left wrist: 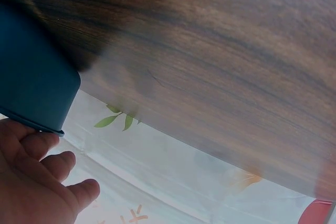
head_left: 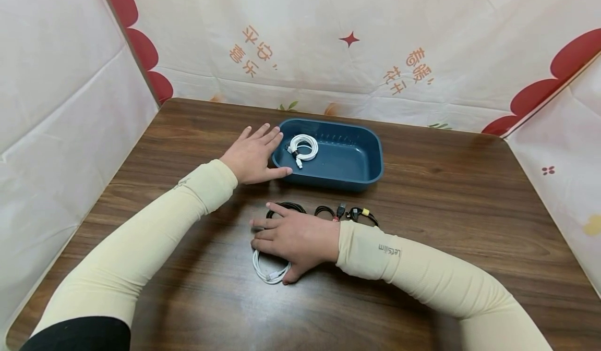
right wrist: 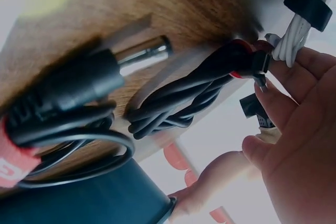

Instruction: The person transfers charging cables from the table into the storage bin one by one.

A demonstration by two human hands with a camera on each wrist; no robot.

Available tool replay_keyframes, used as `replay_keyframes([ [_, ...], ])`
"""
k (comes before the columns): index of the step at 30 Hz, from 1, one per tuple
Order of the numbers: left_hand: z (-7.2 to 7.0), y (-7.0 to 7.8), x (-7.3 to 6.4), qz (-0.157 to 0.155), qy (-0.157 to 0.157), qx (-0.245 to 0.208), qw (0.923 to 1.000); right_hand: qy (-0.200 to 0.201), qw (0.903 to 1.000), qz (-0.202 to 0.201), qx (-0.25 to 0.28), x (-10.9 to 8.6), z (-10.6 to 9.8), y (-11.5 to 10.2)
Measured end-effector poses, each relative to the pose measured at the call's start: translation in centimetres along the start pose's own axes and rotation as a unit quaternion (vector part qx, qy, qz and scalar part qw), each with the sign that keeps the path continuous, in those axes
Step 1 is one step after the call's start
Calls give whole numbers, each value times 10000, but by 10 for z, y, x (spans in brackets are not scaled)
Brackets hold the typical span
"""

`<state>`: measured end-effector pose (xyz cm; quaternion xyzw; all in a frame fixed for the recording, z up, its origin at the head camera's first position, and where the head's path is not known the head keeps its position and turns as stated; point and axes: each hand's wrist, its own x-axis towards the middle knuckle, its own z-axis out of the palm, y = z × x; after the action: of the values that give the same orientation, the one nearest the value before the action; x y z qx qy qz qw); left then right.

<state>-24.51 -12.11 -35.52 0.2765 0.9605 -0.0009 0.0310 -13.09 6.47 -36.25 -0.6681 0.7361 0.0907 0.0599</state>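
Observation:
My left hand point(head_left: 255, 158) is at the left end of a blue plastic basin point(head_left: 328, 180), fingers extended and thumb along its front rim. In the left wrist view, fingertips touch the basin's rim point(left wrist: 37, 127). Inside the basin lies a coiled white cable point(head_left: 313, 147) with a dark tie. My right hand point(head_left: 300, 239) is spread palm down over another coiled white cable point(head_left: 256, 267), which it partly hides. In the right wrist view, this white cable point(right wrist: 291, 40) has a black strap, and the fingers lie right beside it and a bundled black cable point(right wrist: 194, 90) with a red tie.
Behind the right hand are a black cable coil point(head_left: 292, 205), a small black cable with a red tie point(head_left: 340, 212) and one with a yellow tie point(head_left: 357, 214). All lie on a brown wooden table point(head_left: 446, 194), with white printed cloth point(head_left: 300, 7) hanging behind it.

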Motion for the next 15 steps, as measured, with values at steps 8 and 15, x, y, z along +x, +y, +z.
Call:
replay_keyframes([
  [8, 2, 1, -1, 3, 32, 12, 10000, 93, 9999, -37, 87, -8, -5, 0],
  [15, 1, 0, 0, 6, 62, -14, 10000, 216, 9997, 114, -73, -16, -10, 0],
])
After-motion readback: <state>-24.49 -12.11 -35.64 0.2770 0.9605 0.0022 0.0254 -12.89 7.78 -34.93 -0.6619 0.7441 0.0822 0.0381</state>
